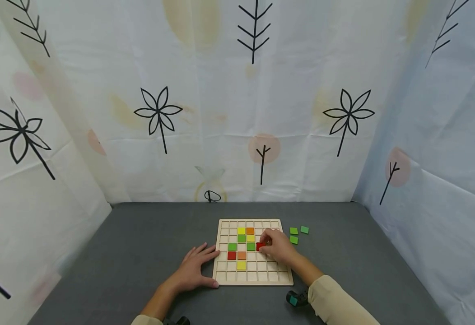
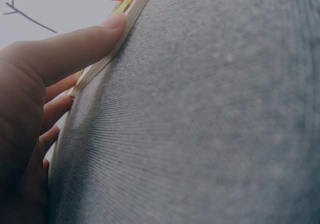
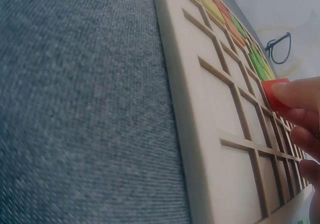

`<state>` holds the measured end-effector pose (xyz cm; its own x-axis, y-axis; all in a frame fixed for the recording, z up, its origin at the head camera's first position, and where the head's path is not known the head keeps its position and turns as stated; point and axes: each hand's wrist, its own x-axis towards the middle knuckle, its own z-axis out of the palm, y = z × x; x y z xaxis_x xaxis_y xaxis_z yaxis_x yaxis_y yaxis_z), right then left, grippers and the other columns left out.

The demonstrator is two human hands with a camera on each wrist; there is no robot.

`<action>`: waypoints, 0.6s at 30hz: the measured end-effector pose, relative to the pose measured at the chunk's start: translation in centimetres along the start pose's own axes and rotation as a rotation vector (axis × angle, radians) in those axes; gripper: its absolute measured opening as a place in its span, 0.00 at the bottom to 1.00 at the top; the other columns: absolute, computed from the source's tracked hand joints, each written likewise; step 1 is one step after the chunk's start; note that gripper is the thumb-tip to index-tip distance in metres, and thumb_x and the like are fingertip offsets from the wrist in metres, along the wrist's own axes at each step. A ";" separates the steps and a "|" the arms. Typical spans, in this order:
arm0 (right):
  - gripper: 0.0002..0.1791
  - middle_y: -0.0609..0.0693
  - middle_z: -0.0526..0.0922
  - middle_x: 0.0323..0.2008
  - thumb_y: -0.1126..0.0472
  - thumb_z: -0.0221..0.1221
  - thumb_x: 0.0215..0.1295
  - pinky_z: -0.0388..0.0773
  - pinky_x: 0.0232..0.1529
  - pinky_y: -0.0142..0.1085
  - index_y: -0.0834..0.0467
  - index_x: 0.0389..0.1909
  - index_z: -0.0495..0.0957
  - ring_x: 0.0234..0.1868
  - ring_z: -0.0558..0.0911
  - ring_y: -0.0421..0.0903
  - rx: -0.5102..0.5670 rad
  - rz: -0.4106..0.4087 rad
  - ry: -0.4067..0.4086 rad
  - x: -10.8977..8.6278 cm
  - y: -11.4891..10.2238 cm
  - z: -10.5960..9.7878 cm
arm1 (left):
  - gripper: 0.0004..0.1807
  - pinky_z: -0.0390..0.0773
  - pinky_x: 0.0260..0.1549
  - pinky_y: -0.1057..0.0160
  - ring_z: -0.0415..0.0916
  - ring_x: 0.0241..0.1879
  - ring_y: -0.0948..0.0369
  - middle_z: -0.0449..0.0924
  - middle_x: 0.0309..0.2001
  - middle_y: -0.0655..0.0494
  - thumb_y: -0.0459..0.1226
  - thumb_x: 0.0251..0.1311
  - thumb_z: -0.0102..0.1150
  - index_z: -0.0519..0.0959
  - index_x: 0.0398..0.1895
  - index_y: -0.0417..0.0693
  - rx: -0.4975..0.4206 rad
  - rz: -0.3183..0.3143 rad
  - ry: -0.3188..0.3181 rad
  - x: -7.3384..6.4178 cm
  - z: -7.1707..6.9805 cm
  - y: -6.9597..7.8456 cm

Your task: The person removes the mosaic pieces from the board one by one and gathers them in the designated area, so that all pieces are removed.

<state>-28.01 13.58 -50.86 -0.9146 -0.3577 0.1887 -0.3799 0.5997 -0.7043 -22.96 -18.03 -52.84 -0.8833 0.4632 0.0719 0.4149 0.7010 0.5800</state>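
Observation:
A wooden grid board (image 1: 267, 276) lies on the grey table, with coloured square tiles set in several of its cells. My right hand (image 1: 278, 247) pinches a red tile (image 3: 276, 94) between thumb and fingers, tilted over a cell right of the middle green tile (image 1: 251, 247). My left hand (image 1: 194, 267) rests at the board's left edge, fingers spread, with the thumb (image 2: 107, 32) against the near left corner. Another red tile (image 1: 231, 255) sits beside an orange tile (image 1: 242, 255) in the board, and a yellow tile (image 1: 241, 265) lies below that orange one.
Several loose green tiles (image 1: 293, 240) lie on the table right of the board. A dark device with a teal patch (image 1: 293, 299) is by the right sleeve. White patterned cloth (image 1: 221, 90) walls the table (image 1: 160, 225) at the back and sides.

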 end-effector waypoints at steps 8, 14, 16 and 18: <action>0.09 0.43 0.76 0.29 0.68 0.68 0.57 0.75 0.32 0.35 0.54 0.33 0.78 0.31 0.74 0.42 0.021 0.010 0.012 -0.2 0.0 0.0 | 0.52 0.41 0.66 0.35 0.47 0.73 0.43 0.63 0.71 0.51 0.62 0.40 0.72 0.70 0.69 0.50 -0.006 0.008 0.001 0.0 0.0 0.0; 0.09 0.43 0.77 0.29 0.68 0.68 0.56 0.74 0.30 0.36 0.55 0.34 0.79 0.29 0.74 0.42 0.043 0.006 0.030 -0.3 0.3 -0.5 | 0.51 0.41 0.66 0.35 0.47 0.73 0.43 0.63 0.71 0.52 0.63 0.40 0.71 0.70 0.69 0.51 0.000 0.009 -0.003 0.1 0.1 -0.2; 0.09 0.44 0.76 0.28 0.69 0.68 0.56 0.74 0.29 0.35 0.55 0.34 0.79 0.28 0.74 0.43 0.052 0.011 0.038 -0.2 0.5 -0.7 | 0.52 0.41 0.66 0.35 0.48 0.73 0.43 0.63 0.71 0.51 0.63 0.40 0.71 0.70 0.69 0.50 0.004 0.011 -0.003 0.1 0.1 -0.2; 0.09 0.44 0.76 0.28 0.69 0.68 0.56 0.74 0.29 0.35 0.55 0.34 0.79 0.28 0.73 0.43 0.069 0.023 0.042 -0.2 0.6 -1.0 | 0.52 0.41 0.66 0.35 0.48 0.73 0.43 0.63 0.71 0.51 0.63 0.40 0.71 0.70 0.69 0.50 0.005 0.012 -0.001 0.1 0.1 -0.2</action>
<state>-28.18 14.72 -50.64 -0.9285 -0.3132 0.1993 -0.3495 0.5562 -0.7540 -23.12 -18.09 -52.99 -0.8781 0.4722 0.0778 0.4263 0.6981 0.5752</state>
